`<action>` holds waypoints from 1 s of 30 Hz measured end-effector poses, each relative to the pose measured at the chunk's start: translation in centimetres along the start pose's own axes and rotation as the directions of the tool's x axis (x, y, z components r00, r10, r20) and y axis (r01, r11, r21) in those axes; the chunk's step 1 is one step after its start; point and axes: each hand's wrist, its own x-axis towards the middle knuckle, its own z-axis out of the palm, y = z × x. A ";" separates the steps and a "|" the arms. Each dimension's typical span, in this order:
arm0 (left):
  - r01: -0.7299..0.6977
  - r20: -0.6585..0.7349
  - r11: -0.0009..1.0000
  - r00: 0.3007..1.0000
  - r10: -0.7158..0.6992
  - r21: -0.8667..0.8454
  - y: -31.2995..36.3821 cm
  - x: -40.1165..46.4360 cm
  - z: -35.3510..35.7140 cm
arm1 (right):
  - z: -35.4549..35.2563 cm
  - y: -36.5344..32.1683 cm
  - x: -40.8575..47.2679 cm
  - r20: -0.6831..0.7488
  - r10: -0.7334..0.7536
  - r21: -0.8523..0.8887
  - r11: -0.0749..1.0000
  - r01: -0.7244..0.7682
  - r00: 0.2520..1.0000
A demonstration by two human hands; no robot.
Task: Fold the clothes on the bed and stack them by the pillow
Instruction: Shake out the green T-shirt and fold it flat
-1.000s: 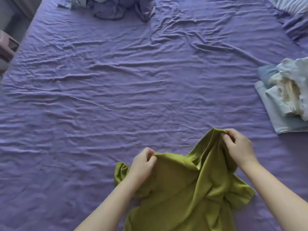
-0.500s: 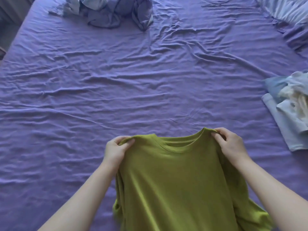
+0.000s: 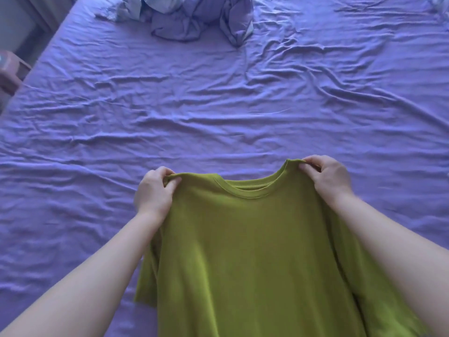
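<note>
An olive green T-shirt [image 3: 252,254] hangs spread out in front of me over the near edge of the purple bed [image 3: 194,113], its round neckline facing up. My left hand [image 3: 153,193] pinches the shirt's left shoulder, thumb on the front of the cloth. My right hand [image 3: 328,178] pinches the right shoulder beside the collar. The shirt's hem is cut off by the bottom of the view. One short sleeve droops at the lower left, under my left forearm.
A crumpled heap of pale blue and lilac clothes [image 3: 194,18] lies at the far side of the bed. The sheet between it and the shirt is wrinkled and bare. A pinkish piece of furniture [image 3: 9,71] stands off the bed's left edge.
The bunched shirt has been pulled open and lifted by its shoulders, now hanging flat. The view has turned left, so the folded pile at the right has left the frame.
</note>
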 end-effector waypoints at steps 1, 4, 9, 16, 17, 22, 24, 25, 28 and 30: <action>0.001 -0.003 1.000 1.000 -0.001 0.014 0.0 -0.2 0.7 | 0.6 -0.1 0.6 -0.002 -0.019 -0.025 1.000 0.019 1.000; 0.034 -0.157 0.998 0.987 -0.025 0.058 0.0 -0.9 2.2 | 2.2 -0.1 2.0 -0.078 -0.073 -0.054 0.996 0.069 0.994; 0.071 -0.288 0.991 0.957 -0.034 0.117 -0.6 -1.5 2.9 | 4.0 1.1 2.3 -0.027 -0.088 -0.321 0.944 0.074 0.996; -0.480 0.159 0.745 0.872 0.463 0.464 -1.0 -11.5 5.4 | 5.8 1.5 -9.8 0.116 -0.280 -0.410 0.860 0.303 0.953; -0.526 0.235 0.713 0.849 0.474 0.463 -0.8 -13.5 5.8 | 6.0 1.7 -12.3 0.141 -0.294 -0.408 0.853 0.326 0.945; -0.535 0.415 0.734 0.831 0.370 0.418 -1.5 -23.3 6.1 | 5.4 3.6 -23.2 0.229 -0.228 -0.391 0.869 0.304 0.946; -0.525 0.447 0.745 0.829 0.337 0.412 -2.6 -27.1 5.1 | 4.5 4.5 -27.3 0.269 -0.194 -0.385 0.876 0.290 0.943; -0.525 0.465 0.748 0.823 0.326 0.405 -3.2 -29.1 4.5 | 4.0 4.9 -29.3 0.289 -0.183 -0.383 0.877 0.289 0.940; -0.523 0.512 0.759 0.807 0.294 0.388 -5.0 -34.3 2.8 | 2.7 6.1 -34.6 0.336 -0.141 -0.388 0.880 0.273 0.931; -0.491 0.524 0.781 0.813 0.252 0.386 -5.9 -37.0 1.8 | 1.9 6.8 -37.8 0.340 -0.101 -0.405 0.881 0.243 0.935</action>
